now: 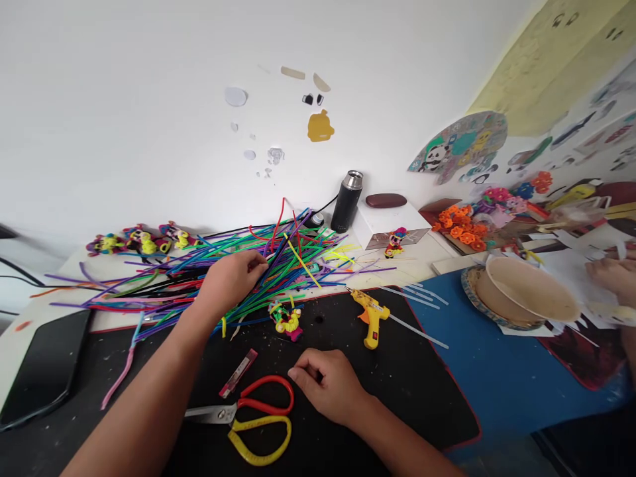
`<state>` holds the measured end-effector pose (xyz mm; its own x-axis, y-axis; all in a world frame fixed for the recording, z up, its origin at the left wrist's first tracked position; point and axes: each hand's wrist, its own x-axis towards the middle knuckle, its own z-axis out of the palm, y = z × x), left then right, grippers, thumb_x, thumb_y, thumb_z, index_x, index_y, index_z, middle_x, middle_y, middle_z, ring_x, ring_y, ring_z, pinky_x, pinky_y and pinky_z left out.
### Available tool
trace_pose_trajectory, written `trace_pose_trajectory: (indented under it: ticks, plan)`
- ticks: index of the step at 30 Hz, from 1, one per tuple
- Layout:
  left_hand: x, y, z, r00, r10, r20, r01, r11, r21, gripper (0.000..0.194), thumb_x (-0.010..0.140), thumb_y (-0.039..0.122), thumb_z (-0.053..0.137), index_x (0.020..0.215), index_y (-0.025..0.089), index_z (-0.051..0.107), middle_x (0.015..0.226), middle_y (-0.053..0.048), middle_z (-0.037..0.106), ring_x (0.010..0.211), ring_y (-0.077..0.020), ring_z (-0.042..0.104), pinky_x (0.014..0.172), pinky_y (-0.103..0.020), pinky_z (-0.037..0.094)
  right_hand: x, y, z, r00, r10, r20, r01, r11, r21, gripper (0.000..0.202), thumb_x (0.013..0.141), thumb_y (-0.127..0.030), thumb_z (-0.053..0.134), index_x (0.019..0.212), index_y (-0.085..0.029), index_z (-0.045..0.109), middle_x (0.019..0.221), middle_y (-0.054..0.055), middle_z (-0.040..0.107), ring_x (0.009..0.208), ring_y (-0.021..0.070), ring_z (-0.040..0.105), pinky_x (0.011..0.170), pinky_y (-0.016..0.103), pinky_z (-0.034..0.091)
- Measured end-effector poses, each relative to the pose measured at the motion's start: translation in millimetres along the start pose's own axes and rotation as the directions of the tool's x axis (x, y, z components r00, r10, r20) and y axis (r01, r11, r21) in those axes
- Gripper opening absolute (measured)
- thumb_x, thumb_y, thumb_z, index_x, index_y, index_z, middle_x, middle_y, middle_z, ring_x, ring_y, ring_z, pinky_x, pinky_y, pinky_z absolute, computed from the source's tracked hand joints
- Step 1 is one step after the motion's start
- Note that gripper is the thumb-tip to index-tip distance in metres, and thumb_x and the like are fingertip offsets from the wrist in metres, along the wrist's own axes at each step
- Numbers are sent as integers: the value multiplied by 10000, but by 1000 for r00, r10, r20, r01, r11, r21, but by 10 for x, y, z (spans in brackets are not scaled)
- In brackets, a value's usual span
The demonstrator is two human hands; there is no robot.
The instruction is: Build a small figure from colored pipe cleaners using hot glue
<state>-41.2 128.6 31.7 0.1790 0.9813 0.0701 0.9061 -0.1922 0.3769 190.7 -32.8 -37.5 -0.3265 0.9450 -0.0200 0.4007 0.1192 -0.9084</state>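
Head view: The left hand [231,278] is at the stem pile [285,279], centre-left of the frame, fingertips pinched; whether they grip a stem cannot be told. The right hand [330,384], lower centre, is loosely curled above the black mat [412,397]; its contents cannot be confirmed. The small figure [287,321] lies between the hands.

Likely faults: tangled stems could drag neighbours out and knock the figure. The glue gun [373,318], right of centre, points its nozzle toward the stems; if hot, it could scorch them or burn fingers. The open flask [344,211] could spill if bumped.

Limits: the blades of the scissors [224,415] are partly hidden behind the left forearm. Another person's hand [613,275] is cut off at the right edge. Gun temperature is indeterminable.
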Motion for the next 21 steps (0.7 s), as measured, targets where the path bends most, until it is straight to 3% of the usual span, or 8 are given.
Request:
trace_pose_trajectory:
  ticks: [6,12,17,21]
  plan:
    - [359,87,216,999,-18,-27,19,998,63,254,924,427,649,1024,217,749,1056,-124,797,946,-315,730,721,-338,473,-9,28,25,1000,8,-21,-9,1000,-9,278,957,-395,643,771,-197,702,564,-41,545,499,112,476,537,236,333]
    - [393,90,323,998,-37,-56,39,999,24,207,933,380,609,898,228,744,984,-110,801,911,-303,724,698,-338,455,-8,56,41,1000,1,-18,-1,1000,-27,239,949,-375,665,793,-205,723,581,-34,587,520,120,511,550,238,351]
    - [338,98,242,987,-104,-119,94,991,-90,274,939,417,555,886,213,730,939,-124,799,843,-296,713,685,-348,452,0,40,20,1000,12,-25,-12,1000,2,254,949,-388,660,786,-203,724,587,-33,591,528,118,501,558,241,357]
    - [195,190,17,991,-88,-98,58,959,-277,336,972,486,470,919,212,657,845,-69,775,730,-215,694,679,-306,504,14,34,-11,997,61,-39,-56,991,119,336,946,-471,662,754,-199,703,561,-43,536,518,116,457,543,244,352]
